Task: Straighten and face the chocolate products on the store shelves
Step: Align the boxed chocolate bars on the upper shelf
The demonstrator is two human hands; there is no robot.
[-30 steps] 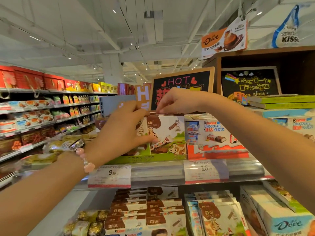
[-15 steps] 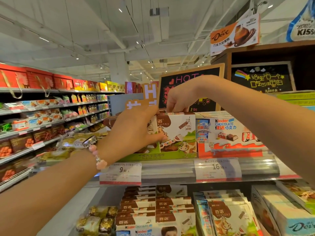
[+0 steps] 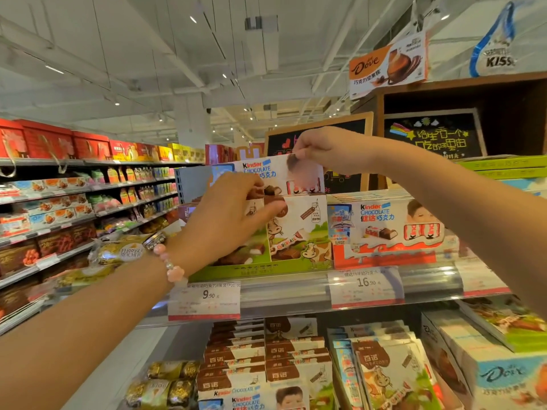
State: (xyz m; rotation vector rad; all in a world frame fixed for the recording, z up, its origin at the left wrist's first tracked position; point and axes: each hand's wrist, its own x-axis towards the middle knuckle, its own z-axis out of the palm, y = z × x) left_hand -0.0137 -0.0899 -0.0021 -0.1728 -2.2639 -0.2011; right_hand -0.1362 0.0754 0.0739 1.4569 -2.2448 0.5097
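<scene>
The right hand (image 3: 331, 149) pinches a flat white Kinder chocolate box (image 3: 278, 174) by its top edge, just above the cow-printed boxes (image 3: 299, 229) in the green cardboard tray (image 3: 254, 270). The left hand (image 3: 228, 223) grips its lower left corner. Best lift it straight clear, label forward, steadying those boxes.

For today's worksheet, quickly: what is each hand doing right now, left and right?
Left hand: fingers curled on the cow-print chocolate box in the shelf row.
Right hand: fingers pinch the top edge of a Kinder box, lifted above the row.
</scene>
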